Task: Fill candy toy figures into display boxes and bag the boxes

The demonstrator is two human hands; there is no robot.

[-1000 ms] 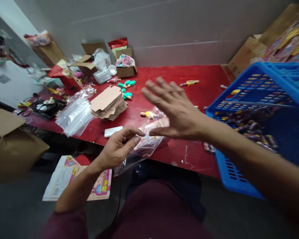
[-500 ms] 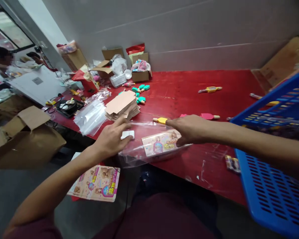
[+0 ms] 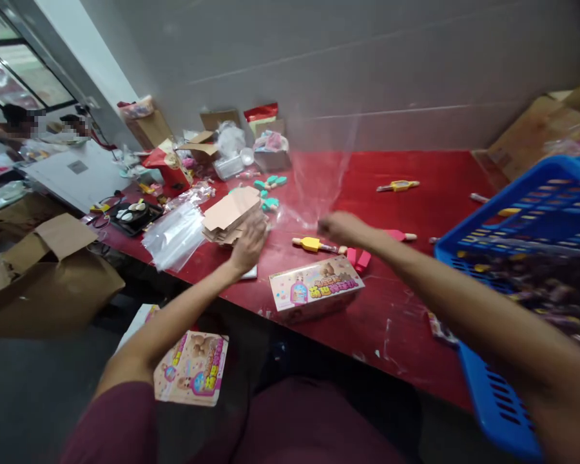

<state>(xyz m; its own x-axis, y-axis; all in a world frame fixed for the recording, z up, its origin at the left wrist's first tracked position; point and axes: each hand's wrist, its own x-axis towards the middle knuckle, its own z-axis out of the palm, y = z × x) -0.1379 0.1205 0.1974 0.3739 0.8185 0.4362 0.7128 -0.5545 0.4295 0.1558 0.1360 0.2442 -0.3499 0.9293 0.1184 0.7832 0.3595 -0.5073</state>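
My right hand [image 3: 345, 230] is closed on a clear plastic bag [image 3: 321, 164], which billows upward, blurred and see-through, in front of the wall. My left hand [image 3: 250, 246] is smeared by motion, its fingers stretched out beside a stack of flat brown cardboard pieces [image 3: 234, 209]. Below and between the hands, a printed box [image 3: 316, 287] with pink and yellow lettering lies on the red table [image 3: 391, 322]. A small white item [image 3: 249, 273] is partly hidden under my left hand. Near my right hand are a yellow stick-like toy [image 3: 312, 244] and pink ones [image 3: 360, 258].
A blue basket [image 3: 493, 386] of small packed items stands at the right. Clear bags [image 3: 174, 235] lie left of the cardboard, with a black tray [image 3: 135, 216] beyond. Printed cartons [image 3: 193, 370] sit below the table edge. Two people are at the far left.
The clear bag has come away from over the printed box and now swings upward with my right hand. My left hand has moved right and slightly up, toward the cardboard stack.
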